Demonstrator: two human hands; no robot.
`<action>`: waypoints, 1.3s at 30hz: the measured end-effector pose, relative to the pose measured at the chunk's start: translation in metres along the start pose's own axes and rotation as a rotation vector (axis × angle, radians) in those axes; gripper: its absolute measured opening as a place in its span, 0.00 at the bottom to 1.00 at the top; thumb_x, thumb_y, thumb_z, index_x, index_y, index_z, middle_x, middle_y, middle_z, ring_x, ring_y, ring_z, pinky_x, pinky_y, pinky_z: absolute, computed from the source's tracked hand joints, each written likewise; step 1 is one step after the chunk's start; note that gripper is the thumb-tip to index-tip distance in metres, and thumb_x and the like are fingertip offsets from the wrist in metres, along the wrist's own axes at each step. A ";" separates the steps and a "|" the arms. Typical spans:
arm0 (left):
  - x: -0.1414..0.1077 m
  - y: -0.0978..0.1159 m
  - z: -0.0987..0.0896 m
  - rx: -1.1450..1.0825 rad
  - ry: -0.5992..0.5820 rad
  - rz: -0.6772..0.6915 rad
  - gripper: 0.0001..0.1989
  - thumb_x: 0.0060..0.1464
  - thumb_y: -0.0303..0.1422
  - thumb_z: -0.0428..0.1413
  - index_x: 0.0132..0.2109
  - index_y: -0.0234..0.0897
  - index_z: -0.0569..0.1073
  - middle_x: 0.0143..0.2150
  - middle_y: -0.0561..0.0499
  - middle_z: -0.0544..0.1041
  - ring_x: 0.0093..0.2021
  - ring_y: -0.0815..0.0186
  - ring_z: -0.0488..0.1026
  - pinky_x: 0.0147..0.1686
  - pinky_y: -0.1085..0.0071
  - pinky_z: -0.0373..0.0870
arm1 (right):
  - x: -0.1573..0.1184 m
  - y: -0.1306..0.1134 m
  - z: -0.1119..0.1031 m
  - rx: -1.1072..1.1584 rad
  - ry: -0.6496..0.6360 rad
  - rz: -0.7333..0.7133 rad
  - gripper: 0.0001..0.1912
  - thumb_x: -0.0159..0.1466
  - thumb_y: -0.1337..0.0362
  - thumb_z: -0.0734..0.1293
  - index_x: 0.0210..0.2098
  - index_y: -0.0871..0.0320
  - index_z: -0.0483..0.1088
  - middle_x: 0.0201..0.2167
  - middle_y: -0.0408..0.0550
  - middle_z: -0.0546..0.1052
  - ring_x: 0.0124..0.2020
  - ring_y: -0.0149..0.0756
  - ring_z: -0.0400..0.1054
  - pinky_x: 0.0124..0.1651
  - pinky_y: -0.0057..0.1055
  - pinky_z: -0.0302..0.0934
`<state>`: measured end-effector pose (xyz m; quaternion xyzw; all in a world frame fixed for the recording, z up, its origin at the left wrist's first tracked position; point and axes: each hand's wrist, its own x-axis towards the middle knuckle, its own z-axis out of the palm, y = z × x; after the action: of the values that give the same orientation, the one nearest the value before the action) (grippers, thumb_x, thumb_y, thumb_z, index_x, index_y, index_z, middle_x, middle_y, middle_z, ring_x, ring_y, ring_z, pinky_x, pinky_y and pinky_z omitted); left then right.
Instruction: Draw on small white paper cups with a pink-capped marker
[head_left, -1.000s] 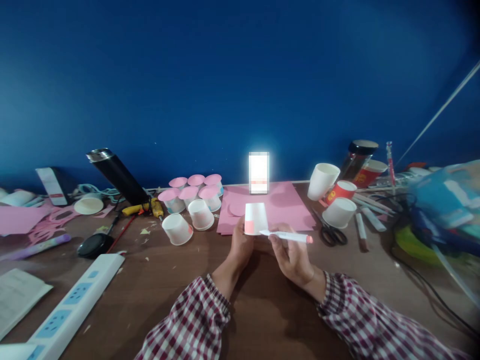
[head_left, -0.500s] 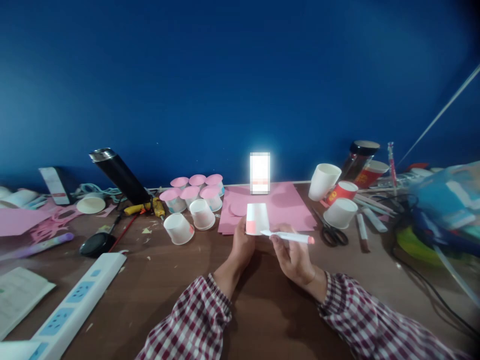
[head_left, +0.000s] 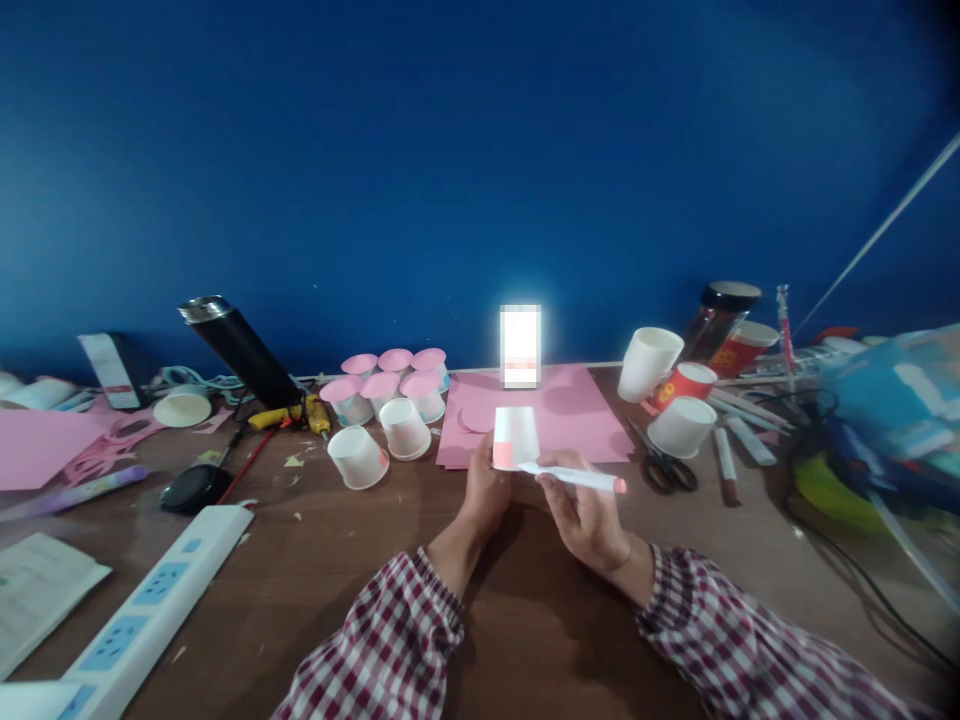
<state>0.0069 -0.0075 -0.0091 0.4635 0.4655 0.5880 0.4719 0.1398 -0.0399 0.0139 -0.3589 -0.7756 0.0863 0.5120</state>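
A white paper cup (head_left: 525,435) with a salmon-coloured patch at its lower left is upside down in my left hand (head_left: 487,492), whose fingers go behind and under it. In my right hand (head_left: 589,515) is a white marker (head_left: 581,477) with a salmon end; its tip is at the cup's lower edge. Behind the cup lie pink paper sheets (head_left: 577,415). To the left stand two white cups upside down, the nearer one (head_left: 356,460) with a salmon patch, and several cups with pink tops (head_left: 381,384).
Black scissors (head_left: 667,472), white cups (head_left: 682,428) and markers lie to the right. On the left are a power strip (head_left: 157,600), a glue gun (head_left: 307,412), a black flask (head_left: 240,350) and pink paper scraps. A bright pixelated rectangle (head_left: 520,345) stands at the back.
The marker and the fingers of my right hand have shifted slightly left along the cup's lower edge. My left hand and the cup have hardly moved.
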 end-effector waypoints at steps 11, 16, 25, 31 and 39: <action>0.002 -0.006 -0.001 -0.010 0.050 -0.020 0.06 0.45 0.27 0.54 0.33 0.34 0.73 0.27 0.54 0.73 0.28 0.70 0.66 0.31 0.74 0.63 | 0.001 0.000 0.000 -0.020 -0.028 0.003 0.06 0.67 0.68 0.59 0.41 0.57 0.66 0.35 0.51 0.75 0.38 0.40 0.70 0.41 0.36 0.67; 0.001 -0.008 0.000 -0.021 0.031 -0.036 0.07 0.46 0.28 0.54 0.35 0.34 0.73 0.28 0.53 0.74 0.28 0.70 0.67 0.31 0.74 0.64 | 0.001 0.002 0.001 -0.020 -0.008 -0.004 0.06 0.67 0.68 0.59 0.41 0.57 0.66 0.36 0.51 0.75 0.38 0.39 0.70 0.41 0.36 0.67; 0.002 -0.007 0.000 -0.012 0.048 -0.034 0.06 0.46 0.29 0.55 0.34 0.34 0.73 0.28 0.53 0.75 0.28 0.69 0.68 0.31 0.74 0.65 | 0.000 0.003 0.002 -0.020 0.002 0.002 0.06 0.67 0.67 0.59 0.41 0.56 0.67 0.35 0.51 0.75 0.38 0.40 0.71 0.41 0.36 0.67; 0.001 -0.007 0.000 -0.023 0.042 -0.042 0.06 0.46 0.29 0.55 0.34 0.34 0.73 0.28 0.53 0.75 0.29 0.69 0.68 0.32 0.74 0.64 | 0.000 0.006 0.004 -0.024 -0.011 0.002 0.06 0.67 0.67 0.59 0.41 0.57 0.66 0.36 0.51 0.75 0.38 0.39 0.70 0.42 0.36 0.67; 0.001 -0.005 -0.001 -0.014 0.018 -0.023 0.07 0.47 0.31 0.55 0.35 0.34 0.72 0.30 0.52 0.74 0.29 0.69 0.67 0.31 0.74 0.64 | 0.001 0.004 0.002 -0.038 -0.011 -0.030 0.06 0.67 0.69 0.59 0.42 0.58 0.65 0.36 0.51 0.74 0.39 0.39 0.70 0.43 0.36 0.66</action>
<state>0.0066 -0.0060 -0.0142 0.4493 0.4710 0.5900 0.4776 0.1397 -0.0352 0.0116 -0.3562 -0.7854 0.0657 0.5020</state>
